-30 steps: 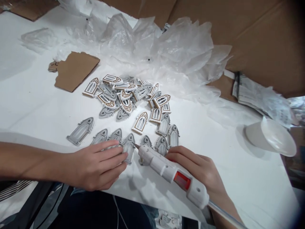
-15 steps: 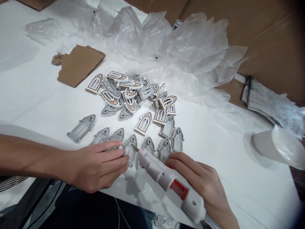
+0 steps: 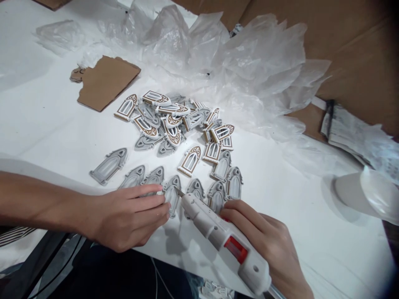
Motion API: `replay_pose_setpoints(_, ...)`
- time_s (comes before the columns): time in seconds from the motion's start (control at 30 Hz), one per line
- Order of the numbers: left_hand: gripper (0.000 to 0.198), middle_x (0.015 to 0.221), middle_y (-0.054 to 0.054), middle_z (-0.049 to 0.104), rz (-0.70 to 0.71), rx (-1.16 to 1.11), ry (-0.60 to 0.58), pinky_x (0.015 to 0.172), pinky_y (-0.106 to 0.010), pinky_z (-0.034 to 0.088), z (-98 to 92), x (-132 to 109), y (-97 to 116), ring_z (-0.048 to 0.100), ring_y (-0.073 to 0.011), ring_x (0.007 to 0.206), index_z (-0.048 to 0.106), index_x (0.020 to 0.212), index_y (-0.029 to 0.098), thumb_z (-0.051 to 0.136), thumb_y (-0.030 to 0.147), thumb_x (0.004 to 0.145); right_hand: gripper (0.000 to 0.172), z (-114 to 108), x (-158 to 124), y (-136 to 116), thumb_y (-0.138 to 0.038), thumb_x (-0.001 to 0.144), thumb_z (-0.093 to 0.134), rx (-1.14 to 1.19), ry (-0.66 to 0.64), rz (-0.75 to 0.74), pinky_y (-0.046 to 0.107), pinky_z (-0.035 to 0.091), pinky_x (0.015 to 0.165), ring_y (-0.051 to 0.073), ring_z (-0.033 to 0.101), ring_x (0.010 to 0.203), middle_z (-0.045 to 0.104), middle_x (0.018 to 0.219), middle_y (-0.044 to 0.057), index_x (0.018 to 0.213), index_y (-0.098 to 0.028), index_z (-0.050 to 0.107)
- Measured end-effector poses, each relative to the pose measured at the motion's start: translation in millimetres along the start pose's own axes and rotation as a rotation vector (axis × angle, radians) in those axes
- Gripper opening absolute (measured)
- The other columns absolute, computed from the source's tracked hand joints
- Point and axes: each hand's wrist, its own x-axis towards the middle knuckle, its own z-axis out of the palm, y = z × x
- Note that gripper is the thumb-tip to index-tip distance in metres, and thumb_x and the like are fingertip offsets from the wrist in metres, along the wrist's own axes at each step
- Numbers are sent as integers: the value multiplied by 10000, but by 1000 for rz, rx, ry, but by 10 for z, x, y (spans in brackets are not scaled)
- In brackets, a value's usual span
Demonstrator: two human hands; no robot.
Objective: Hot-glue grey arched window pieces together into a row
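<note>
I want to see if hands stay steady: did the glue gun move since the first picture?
Yes, a little: the glue gun's back end swung toward the person, while its tip stayed beside the same grey window piece.

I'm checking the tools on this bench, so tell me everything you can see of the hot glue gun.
The white plastic hot glue gun has a red-framed window on its side and a small round hole near its rear. It is held at a slant above the white tabletop in the right hand, whose fingers curl around it. Its narrow metal nozzle points at a gray arched window piece, though contact cannot be confirmed. A thin silvery rod extends from the rear.
</note>
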Motion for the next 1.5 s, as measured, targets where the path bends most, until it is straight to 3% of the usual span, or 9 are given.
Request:
replay_pose_setpoints(0.33, 272, 1171, -78, 694, 5, -4, -13, 1116, -407, 401, 18, -19, 0, 604, -214, 1092, 699, 1102, 126, 532, 191, 898, 371, 10, 0, -14, -243, 1016, 335, -25, 22, -2, 262, 367, 478, 111, 482, 495, 650, 816, 66, 787, -164, 616)
replay_pose_setpoints(0.53, 295, 1173, -81, 694, 22, 12, -5, 1105, -429, 414, 27, -22, -7, 599, -223, 1093, 698, 1113, 122, 483, 178, 918, 343, 13, 1, -16, -232, 1001, 352, -15, 34, 10, 269, 415, 490, 130, 567, 537, 682, 875, 85, 823, -165, 638)
replay_pose_setpoints(0.73, 281, 1156, -72, 700, 10, -1, 8, 1162, -435, 335, 26, -14, -10, 592, -214, 1084, 702, 1099, 122, 498, 195, 920, 251, -13, -34, 10, -197, 978, 398, 40, 34, -1, 276, 474, 545, 156, 654, 652, 700, 984, 95, 960, -159, 645)
replay_pose_setpoints(0.93, 261, 1141, -73, 708, 12, 6, 31, 1176, -420, 337, 25, -6, -19, 610, -206, 1068, 721, 1067, 146, 524, 212, 909, 254, -24, -42, 17, -206, 984, 395, 39, 21, 18, 285, 473, 533, 167, 666, 644, 698, 965, 94, 940, -162, 641)
replay_pose_setpoints(1.13, 259, 1157, -71, 710, 8, -17, 20, 1218, -431, 255, 55, -34, -4, 605, -212, 1119, 705, 1097, 128, 542, 223, 919, 277, -39, -31, 21, -195, 989, 375, 60, 1, 7, 274, 481, 539, 158, 659, 634, 701, 952, 92, 927, -164, 643)
replay_pose_setpoints(1.33, 262, 1181, -54, 701, -69, -57, 29, 1215, -375, 256, 34, 29, -41, 606, -186, 1117, 683, 1117, 128, 534, 208, 917, 278, -59, -57, 95, -225, 989, 378, 133, 0, 29, 259, 494, 552, 151, 669, 656, 702, 951, 80, 937, -175, 646)
replay_pose_setpoints(1.5, 233, 1110, -75, 709, -73, -45, 101, 1157, -394, 357, -23, 58, -53, 629, -213, 1069, 687, 1069, 125, 576, 206, 880, 273, -140, -71, 115, -258, 984, 407, 163, -22, 73, 260, 501, 561, 156, 675, 662, 703, 968, 85, 941, -171, 662)
